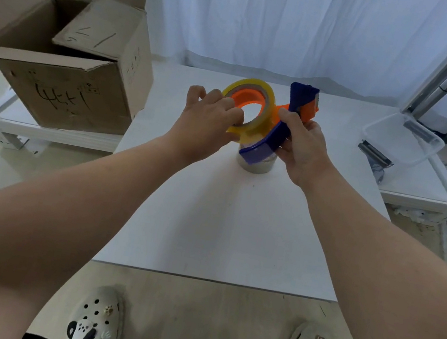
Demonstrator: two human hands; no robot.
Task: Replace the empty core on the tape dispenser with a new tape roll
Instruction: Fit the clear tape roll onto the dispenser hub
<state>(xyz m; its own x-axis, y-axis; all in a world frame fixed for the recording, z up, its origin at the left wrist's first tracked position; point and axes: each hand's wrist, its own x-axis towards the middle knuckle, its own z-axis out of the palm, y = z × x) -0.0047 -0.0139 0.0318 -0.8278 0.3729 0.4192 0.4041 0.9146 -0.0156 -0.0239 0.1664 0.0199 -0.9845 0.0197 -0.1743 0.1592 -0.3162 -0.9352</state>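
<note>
Yellow translucent tape roll (257, 115) sits around the orange hub of the blue and orange plastic tape dispenser (278, 128), both held up above the white table (220, 228). The left hand (210, 119) has its fingers curled on the roll's near rim, gripping it. The right hand (304, 144) is closed around the dispenser's blue handle. Directly beneath them, partly hidden by the dispenser's lower end, a clear tape roll (256, 164) stands on the table. Off to the left, an open brown cardboard box (61, 81) with handwritten marks rests on a low shelf. Off to the right, a clear plastic container (400, 140) sits on another shelf, well apart from the hands. White curtains (272, 19) hang behind.
</note>
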